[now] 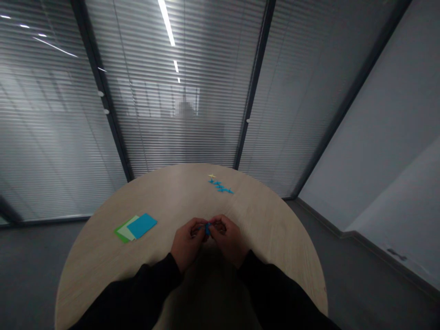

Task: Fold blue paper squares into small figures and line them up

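Pinching small blue piece (207,229) | left hand (187,244), right hand (229,241) together | shape hidden between them

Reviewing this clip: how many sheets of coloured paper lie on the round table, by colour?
Blue rectangular paper sheet: 1
Pale green rectangular paper sheet: 1
Bright green rectangular paper sheet: 1
Total: 3
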A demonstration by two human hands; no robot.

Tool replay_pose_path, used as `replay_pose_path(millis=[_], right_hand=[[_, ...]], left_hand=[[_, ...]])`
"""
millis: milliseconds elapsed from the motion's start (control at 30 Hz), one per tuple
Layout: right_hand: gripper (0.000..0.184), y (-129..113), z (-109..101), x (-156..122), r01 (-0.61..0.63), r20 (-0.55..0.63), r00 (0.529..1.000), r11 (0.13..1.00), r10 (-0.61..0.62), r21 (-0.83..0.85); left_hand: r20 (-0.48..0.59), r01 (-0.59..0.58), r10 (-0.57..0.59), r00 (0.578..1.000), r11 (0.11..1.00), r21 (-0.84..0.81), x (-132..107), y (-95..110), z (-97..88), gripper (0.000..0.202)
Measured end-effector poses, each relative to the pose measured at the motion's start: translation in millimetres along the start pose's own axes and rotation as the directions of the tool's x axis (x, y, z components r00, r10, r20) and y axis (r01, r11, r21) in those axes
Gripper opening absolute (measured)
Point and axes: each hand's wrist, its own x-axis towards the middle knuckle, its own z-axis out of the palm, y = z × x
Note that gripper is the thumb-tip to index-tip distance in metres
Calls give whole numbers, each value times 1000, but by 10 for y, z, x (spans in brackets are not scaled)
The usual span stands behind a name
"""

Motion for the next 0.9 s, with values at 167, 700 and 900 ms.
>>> replay_pose_path(millis=[167, 700, 900], right_hand=[[12, 62, -20, 23, -31, 41, 999, 999, 29, 45], [22, 48, -124, 42, -90, 159, 984, 992, 75, 87], [17, -33, -182, 44, 31, 149, 988, 999, -27, -22]], left_hand=[[26, 40, -40, 999, 999, -21, 20, -32, -17, 29], [285, 270, -196, 938, 930, -250, 140, -116, -165, 48], [300, 320, -227, 926, 895, -310, 149, -131, -180, 48]])
